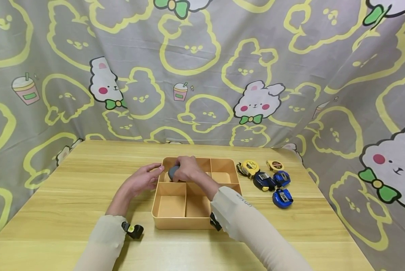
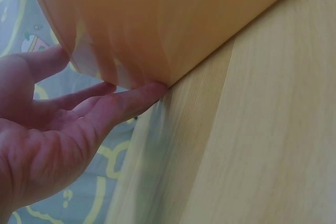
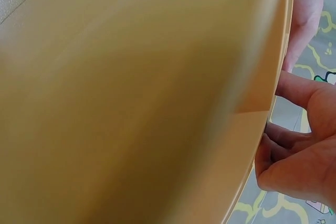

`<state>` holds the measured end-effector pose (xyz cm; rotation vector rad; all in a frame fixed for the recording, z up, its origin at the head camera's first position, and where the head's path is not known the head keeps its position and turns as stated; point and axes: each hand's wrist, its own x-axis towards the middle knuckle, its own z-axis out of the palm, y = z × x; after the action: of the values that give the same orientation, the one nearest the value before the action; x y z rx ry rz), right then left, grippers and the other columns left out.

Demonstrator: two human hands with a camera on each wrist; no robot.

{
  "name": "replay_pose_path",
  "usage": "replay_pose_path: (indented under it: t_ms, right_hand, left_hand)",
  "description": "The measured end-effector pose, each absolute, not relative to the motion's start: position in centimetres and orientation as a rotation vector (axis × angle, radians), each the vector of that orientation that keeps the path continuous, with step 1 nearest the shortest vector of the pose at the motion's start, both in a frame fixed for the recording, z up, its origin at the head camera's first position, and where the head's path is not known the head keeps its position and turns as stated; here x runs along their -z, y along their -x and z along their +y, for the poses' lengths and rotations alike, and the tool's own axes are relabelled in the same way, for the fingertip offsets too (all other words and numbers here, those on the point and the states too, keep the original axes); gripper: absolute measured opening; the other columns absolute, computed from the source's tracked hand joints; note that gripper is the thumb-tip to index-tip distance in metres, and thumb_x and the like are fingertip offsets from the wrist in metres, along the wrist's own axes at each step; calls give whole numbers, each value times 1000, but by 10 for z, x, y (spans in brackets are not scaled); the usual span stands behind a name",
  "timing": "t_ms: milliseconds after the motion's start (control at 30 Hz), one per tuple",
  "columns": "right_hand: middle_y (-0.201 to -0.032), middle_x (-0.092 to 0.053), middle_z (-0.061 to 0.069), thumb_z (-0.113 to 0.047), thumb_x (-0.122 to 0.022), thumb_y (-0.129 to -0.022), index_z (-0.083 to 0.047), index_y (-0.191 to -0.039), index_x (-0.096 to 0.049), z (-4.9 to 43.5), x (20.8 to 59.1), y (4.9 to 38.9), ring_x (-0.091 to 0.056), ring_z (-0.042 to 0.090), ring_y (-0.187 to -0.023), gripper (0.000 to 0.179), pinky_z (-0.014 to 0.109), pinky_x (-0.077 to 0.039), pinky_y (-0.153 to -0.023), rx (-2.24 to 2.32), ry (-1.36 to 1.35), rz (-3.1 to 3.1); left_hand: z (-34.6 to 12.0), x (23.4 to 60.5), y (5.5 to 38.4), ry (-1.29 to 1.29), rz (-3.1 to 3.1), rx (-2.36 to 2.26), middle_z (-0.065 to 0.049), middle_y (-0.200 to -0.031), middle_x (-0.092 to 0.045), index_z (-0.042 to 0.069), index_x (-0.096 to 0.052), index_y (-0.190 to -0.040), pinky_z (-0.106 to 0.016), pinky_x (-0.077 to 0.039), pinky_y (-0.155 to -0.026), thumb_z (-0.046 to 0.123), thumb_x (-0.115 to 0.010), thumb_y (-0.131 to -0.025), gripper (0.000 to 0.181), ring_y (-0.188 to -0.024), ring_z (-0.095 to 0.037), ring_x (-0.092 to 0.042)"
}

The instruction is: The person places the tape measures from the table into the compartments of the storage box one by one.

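Note:
An orange divided box (image 1: 188, 224) stands on the table. Inside its back left compartment my right hand (image 1: 188, 168) grips a dark grey rounded object (image 1: 172, 172); the hand hides most of it, and I cannot tell its kind. My left hand (image 1: 143, 180) is at the box's left side, its fingers extended. In the left wrist view, the fingertips (image 2: 157, 88) of that hand rest against the outer wall (image 2: 168, 19) near the tabletop. The box wall fills most of the right wrist view.
Right of the box lie several tape measures: a yellow one (image 1: 250, 168), a smaller yellow one (image 1: 275, 165), a dark blue one (image 1: 264, 181) and blue ones, one of them (image 1: 282, 198) nearest the front. A patterned curtain (image 1: 202, 75) hangs behind the wooden table (image 1: 53, 210).

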<state>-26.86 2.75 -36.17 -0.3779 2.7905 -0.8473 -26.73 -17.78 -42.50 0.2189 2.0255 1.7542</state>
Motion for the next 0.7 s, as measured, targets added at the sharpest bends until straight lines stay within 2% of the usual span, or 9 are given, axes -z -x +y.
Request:
replay_pose_path:
  t_ms: [233,333,467,600,700]
  right_hand:
    - [-115,-68,9,-10,-75,-79,-5,-124,-69,27,362,267,-47,30,-117,46,35,-54,-84,891,359,2740]
    - [-119,-67,10,-9,-75,-80,-4,-125,-68,28,361,266,-48,31,-118,46,37,-55,-87,905,357,2731]
    - [-117,-68,12,-8,-77,-78,-4,-124,-69,28,360,267,-54,28,-108,47,31,-56,-80,912,358,2747]
    - [-115,-69,14,-5,-76,-77,-2,-125,-68,29,359,267,-66,23,-86,49,25,-57,-67,959,354,2724]
    - [-115,-70,16,-3,-75,-78,0,-128,-66,30,358,267,-72,26,-78,51,24,-57,-62,995,360,2686]
  left_hand:
    - [-177,425,267,-220,2032,-1751,-31,-158,-34,0,-13,-161,-58,-38,-116,42,-47,-108,76,-146,-45,-36]
    - [-177,425,267,-222,2036,-1750,-31,-159,-33,0,-13,-161,-59,-37,-116,42,-47,-108,76,-147,-45,-35]
    - [-177,425,267,-216,2044,-1745,-29,-162,-29,0,-14,-161,-59,-38,-116,42,-47,-108,75,-148,-45,-32]
    - [-176,424,267,-211,2051,-1737,-28,-164,-24,0,-15,-161,-59,-37,-116,41,-47,-108,74,-149,-46,-27]
    - [-176,424,267,-212,2051,-1734,-28,-165,-23,0,-15,-161,-60,-36,-116,42,-47,-108,75,-150,-47,-26]
